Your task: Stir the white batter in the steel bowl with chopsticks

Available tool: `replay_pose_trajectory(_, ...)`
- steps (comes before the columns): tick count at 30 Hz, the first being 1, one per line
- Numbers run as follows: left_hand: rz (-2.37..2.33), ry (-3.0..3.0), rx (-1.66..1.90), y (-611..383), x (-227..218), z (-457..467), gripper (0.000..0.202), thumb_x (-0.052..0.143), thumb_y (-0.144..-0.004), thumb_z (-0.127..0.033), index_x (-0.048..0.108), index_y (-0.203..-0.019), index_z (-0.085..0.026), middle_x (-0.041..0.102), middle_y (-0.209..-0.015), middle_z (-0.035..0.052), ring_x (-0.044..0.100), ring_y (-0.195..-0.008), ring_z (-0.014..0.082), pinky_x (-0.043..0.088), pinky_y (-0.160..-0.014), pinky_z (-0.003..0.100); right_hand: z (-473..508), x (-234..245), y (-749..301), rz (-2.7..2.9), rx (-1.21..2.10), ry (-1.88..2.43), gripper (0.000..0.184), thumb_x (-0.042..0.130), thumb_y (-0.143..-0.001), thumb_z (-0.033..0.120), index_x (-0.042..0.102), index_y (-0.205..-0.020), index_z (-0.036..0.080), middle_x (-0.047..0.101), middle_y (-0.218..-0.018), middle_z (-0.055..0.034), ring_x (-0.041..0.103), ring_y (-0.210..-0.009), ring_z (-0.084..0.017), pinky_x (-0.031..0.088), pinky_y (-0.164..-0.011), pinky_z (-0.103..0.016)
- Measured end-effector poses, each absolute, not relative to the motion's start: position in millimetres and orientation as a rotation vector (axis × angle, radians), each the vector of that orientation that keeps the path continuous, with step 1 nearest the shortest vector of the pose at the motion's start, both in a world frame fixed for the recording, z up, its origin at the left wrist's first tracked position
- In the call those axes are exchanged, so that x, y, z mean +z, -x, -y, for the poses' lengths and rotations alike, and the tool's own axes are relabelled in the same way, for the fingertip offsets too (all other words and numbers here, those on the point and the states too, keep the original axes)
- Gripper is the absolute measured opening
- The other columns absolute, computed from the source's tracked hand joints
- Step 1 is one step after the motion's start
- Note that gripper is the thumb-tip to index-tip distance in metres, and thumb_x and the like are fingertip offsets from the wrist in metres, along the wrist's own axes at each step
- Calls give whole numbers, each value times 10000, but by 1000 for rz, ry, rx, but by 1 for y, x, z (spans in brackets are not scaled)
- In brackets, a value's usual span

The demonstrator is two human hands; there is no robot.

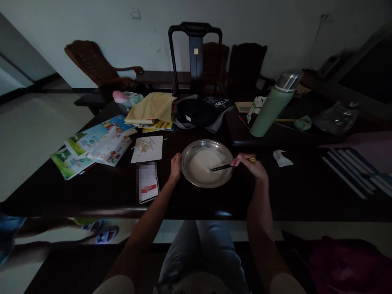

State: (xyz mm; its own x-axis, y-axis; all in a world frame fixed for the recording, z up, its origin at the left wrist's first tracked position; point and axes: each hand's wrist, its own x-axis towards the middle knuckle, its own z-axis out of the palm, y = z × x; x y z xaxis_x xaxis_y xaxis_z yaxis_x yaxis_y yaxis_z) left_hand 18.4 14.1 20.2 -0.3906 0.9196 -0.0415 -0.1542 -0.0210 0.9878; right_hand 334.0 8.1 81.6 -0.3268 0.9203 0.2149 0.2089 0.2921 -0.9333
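Green flask [271,111]; brown wooden chair [88,61]

Chopsticks [223,167] slant into metal bowl [207,145]; mixture [202,164] seemingly runny.

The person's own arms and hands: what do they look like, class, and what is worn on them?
The left hand and right hand are ungloved; no watch or bracelet shows. Both forearms are bare. The left sleeve and right sleeve look pale beige and short.

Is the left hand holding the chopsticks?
No, the right hand holds the chopsticks, while the left hand is at the rim of the metal bowl.
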Motion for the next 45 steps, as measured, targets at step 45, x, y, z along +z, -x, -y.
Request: replay_pose_trajectory(45,-1411,-883,1535,-17,24,-13,310,543,-838,-240,448,-547,-198,359,-564,-57,319,-553,109,325,-552,234,-17,78,-298,1833,1097,953,466,557,-890,649,749,-727,257,798,-879,-19,727,-894,-225,540,-880,-372)
